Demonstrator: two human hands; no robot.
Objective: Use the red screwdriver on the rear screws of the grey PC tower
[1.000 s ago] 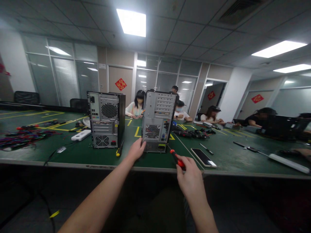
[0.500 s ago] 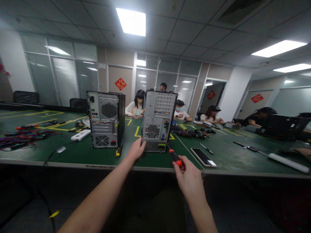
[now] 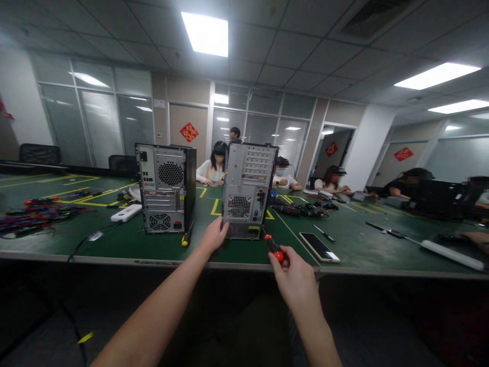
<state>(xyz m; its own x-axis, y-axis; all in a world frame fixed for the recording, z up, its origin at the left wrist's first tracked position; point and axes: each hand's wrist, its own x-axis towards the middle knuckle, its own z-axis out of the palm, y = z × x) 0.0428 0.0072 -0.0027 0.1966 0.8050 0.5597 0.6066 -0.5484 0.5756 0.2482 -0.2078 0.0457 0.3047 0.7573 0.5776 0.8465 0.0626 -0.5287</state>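
Note:
My right hand (image 3: 292,267) holds a red and black screwdriver (image 3: 273,247), its shaft pointing up and left to the lower right corner of a silver computer case (image 3: 244,173). The case stands upright with its rear panel facing me. My left hand (image 3: 214,234) rests against the lower left edge of this case; some fingers are hidden behind its side, and the thumb lies by the front. A second computer case (image 3: 162,176) stands to the left, and a yellow and black screwdriver (image 3: 186,237) lies beside its base.
On the green table (image 3: 233,252) are a phone (image 3: 319,246), a thin tool (image 3: 324,233), a white power strip (image 3: 126,213), dark cables (image 3: 305,209) and a pile of coloured wires (image 3: 34,216). Several people sit across the table and at the right.
The right hand and its screwdriver have shifted very slightly left. A person in the background has moved left behind the case. The left hand keeps its place on the case.

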